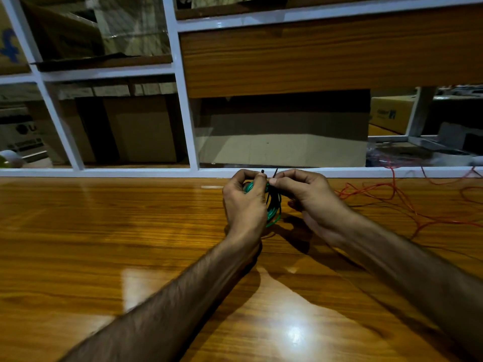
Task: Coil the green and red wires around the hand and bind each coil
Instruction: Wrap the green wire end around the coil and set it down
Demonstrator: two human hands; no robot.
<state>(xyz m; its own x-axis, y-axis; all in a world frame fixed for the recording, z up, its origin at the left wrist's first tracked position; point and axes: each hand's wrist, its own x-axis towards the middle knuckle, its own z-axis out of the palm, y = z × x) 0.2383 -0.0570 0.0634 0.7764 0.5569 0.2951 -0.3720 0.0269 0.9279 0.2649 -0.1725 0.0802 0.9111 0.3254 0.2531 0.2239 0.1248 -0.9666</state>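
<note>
My left hand (pixel 244 202) grips the green wire coil (pixel 274 207); right hand (pixel 304 194) pinches a black tie (pixel 271 184) on it. Red wire (pixel 407 202) loose on the table (pixel 130 231).

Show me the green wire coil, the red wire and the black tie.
green wire coil (pixel 274 214), head view, lower loops.
red wire (pixel 400 190), head view, loose strand on table.
black tie (pixel 262 171), head view, its head end.

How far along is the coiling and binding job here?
Done: the green wire is coiled. In hand: the left hand grips the coil while the right hand pinches a black tie around it. Left: the red wire lies loose on the table.
</note>
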